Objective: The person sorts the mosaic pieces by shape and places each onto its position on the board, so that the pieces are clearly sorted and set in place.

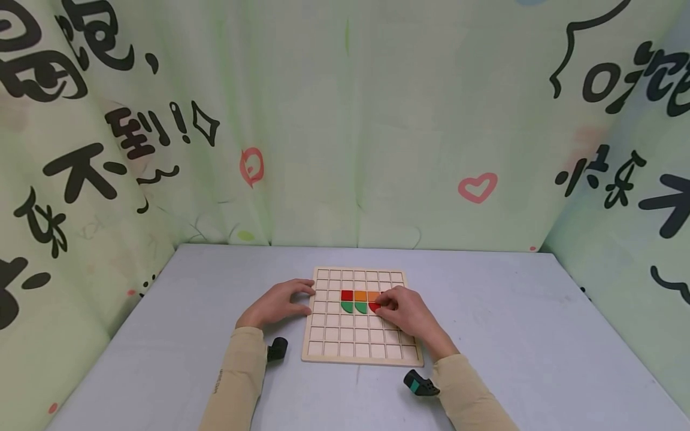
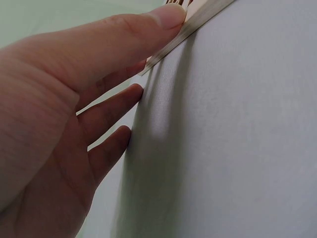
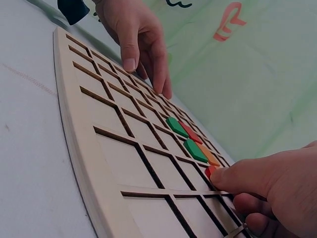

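Note:
A wooden grid board (image 1: pixel 331 335) lies on the table. One row holds a red square piece (image 1: pixel 347 295) and two orange square pieces (image 1: pixel 360 296); a sliver of red shows beside them at my fingers. Below are two green rounded pieces (image 1: pixel 347 307) and a red rounded piece (image 1: pixel 374 307). My right hand (image 1: pixel 405 311) pinches this last piece; in the right wrist view the thumb (image 3: pixel 230 176) lies on it, and the other fingertips are partly hidden. With spread fingers, my left hand (image 1: pixel 276 304) touches the board's left edge, its thumb (image 2: pixel 171 17) on the rim.
A white table (image 1: pixel 512 335) surrounds the board. Printed curtains (image 1: pixel 404 120) hang behind it and along both sides. Dark wrist-worn devices sit by the left wrist (image 1: pixel 277 349) and the right wrist (image 1: pixel 421 384), close to the tabletop.

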`<state>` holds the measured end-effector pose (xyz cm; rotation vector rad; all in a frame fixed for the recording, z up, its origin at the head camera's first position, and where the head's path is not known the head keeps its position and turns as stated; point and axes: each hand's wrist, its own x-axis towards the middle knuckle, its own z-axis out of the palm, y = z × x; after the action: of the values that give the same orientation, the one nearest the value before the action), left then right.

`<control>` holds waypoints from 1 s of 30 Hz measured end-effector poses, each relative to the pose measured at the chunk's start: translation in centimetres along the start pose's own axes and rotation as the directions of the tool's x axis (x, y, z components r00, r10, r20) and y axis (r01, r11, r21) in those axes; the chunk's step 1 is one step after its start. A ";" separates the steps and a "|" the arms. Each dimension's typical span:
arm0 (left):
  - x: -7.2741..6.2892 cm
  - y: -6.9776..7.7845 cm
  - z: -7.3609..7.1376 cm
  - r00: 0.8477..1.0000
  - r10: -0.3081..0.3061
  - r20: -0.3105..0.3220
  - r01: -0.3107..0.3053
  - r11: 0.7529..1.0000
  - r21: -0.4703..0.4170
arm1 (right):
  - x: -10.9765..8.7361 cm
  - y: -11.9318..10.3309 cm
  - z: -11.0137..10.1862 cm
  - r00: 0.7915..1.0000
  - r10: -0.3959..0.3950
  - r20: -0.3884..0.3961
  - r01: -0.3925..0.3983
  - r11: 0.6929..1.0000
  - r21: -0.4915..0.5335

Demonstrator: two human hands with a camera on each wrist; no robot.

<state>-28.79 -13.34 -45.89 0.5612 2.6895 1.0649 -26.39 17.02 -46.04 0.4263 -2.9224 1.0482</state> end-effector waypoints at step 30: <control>0.0 -0.1 0.1 1.000 0.003 -0.005 -0.003 1.000 0.008 | 0.0 0.2 0.0 1.000 -0.001 -0.010 0.001 1.000 0.001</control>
<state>-28.81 -13.37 -46.07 0.5650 2.6994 1.0586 -26.40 17.18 -46.16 0.4216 -2.9123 1.0479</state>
